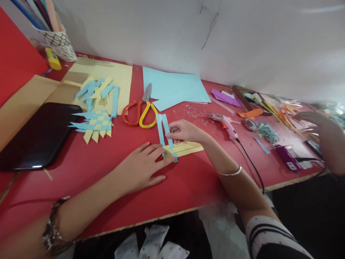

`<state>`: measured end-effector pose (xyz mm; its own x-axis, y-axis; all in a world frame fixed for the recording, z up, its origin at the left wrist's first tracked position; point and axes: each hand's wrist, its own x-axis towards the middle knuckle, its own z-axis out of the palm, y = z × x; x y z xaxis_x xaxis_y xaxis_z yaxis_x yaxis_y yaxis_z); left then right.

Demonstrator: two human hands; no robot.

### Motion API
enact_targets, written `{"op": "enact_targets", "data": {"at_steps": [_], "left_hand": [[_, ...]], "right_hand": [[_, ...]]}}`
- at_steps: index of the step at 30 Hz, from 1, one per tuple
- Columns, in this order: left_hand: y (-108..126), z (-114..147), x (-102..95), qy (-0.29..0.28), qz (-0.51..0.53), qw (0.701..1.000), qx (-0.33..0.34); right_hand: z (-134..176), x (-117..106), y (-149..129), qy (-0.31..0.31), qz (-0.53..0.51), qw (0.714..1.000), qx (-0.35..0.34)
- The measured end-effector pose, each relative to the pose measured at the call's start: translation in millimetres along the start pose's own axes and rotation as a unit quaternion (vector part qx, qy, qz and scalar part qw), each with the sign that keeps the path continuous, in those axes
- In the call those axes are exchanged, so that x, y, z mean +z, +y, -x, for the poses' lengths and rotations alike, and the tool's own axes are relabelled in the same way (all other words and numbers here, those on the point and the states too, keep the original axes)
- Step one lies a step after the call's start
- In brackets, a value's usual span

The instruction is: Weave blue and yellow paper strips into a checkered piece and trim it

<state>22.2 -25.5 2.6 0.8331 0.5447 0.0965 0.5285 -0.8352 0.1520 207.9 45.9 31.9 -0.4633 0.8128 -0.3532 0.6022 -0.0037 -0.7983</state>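
My left hand [144,166] lies flat on the red table, fingers spread, its fingertips touching the left end of the crossed paper strips. My right hand [184,131] is closed, thumb and fingers pinching a light-blue paper strip [166,126]. A second blue strip [160,131] stands beside it. Both cross yellow paper strips [188,148] that run to the right under my right wrist. To the left lies a woven blue-and-yellow paper piece [98,122] with pointed strip ends. Scissors [144,109] with one red and one yellow handle lie just behind the strips.
Loose cut strips [94,90] lie on a yellow sheet [124,79]; a blue sheet [175,86] is at the back. A black tablet-like object [35,136] sits left. Right are a pink glue gun [225,124], its cord, paper scraps, and another person's hand [314,118].
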Motion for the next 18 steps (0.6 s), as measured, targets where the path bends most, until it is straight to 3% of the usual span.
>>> {"op": "enact_targets", "data": {"at_steps": [5,13,18], "left_hand": [[0.2,-0.2,0.6,-0.01,0.004,1.0,0.0],[2.4,-0.8,0.2,0.001,-0.001,1.0,0.005],[4.4,-0.8,1.7,-0.001,-0.008,1.0,-0.003]], "right_hand": [[5.4,-6.8,-0.8,-0.04,0.026,0.999,0.004],[2.9,0.8,2.3,0.009,0.002,1.0,0.02],[5.1,-1.3,-0.1,0.025,0.101,0.994,-0.014]]}}
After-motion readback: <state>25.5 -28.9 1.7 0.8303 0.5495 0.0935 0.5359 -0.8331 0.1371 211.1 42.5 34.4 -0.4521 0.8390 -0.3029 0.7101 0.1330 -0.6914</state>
